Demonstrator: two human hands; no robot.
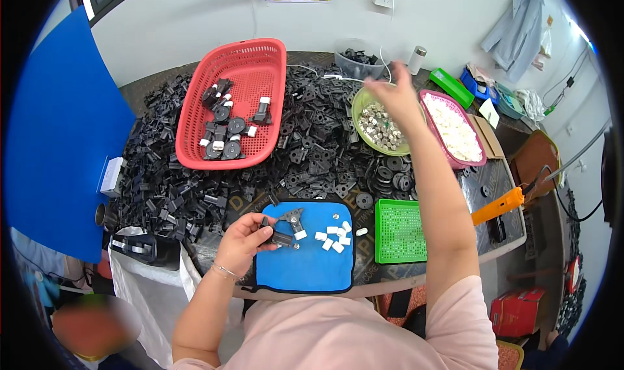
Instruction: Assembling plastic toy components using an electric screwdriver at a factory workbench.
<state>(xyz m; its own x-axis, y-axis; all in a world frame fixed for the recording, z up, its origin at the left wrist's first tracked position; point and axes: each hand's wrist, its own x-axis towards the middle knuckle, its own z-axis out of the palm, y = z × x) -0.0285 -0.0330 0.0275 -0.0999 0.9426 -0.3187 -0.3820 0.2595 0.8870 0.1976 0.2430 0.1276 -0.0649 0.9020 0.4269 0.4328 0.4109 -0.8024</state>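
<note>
My left hand (244,241) is closed around a black plastic housing (281,240) above a blue mat (279,276). Beside it on the mat lies another black part (292,219) with a white end. Several short white plastic pieces (338,246) are grouped on the mat's right half, and small metal pieces (336,216) lie there too. My right hand (398,97) is raised over the yellow-green bowl (359,131) of small metal pieces. Its outline is slightly smeared, but thumb and fingers look spread apart, with nothing visible between them.
A red basket (277,136) holds several assembled black-and-white parts. Loose black plastic parts (318,142) heap across the table. To the right stand a pink basket (480,155) of white pieces, a green tray (396,259), and an orange-handled tool (497,205) jutting in.
</note>
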